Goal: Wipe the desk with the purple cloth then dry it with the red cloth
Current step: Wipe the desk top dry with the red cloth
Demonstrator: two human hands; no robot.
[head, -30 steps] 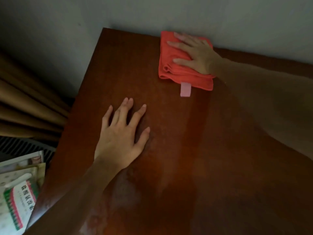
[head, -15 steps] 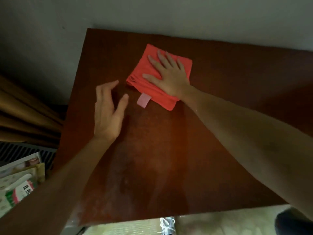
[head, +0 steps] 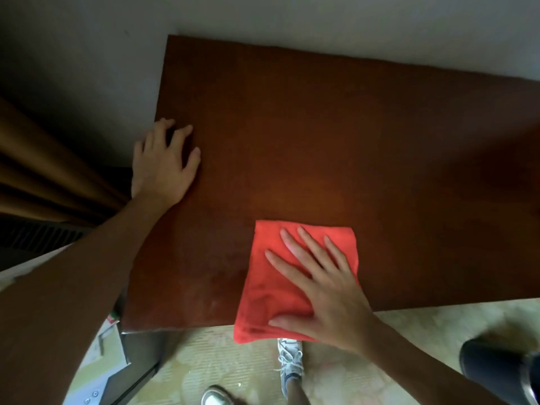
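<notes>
Risk sat at the near edge: your right hand (head: 327,293) pressed the folded red cloth (head: 274,276) flat, fingers spread wide, with the cloth's lower hem already past the counter (head: 350,135) lip, so one more pull toward you could have dragged it onto the floor. Your left hand (head: 163,165) rested loosely open at the left edge, holding nothing. Bare counter lay open behind and to the right.

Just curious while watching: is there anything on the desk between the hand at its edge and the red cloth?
Nothing: the head view shows only bare desk between the left hand and the red cloth.
</notes>
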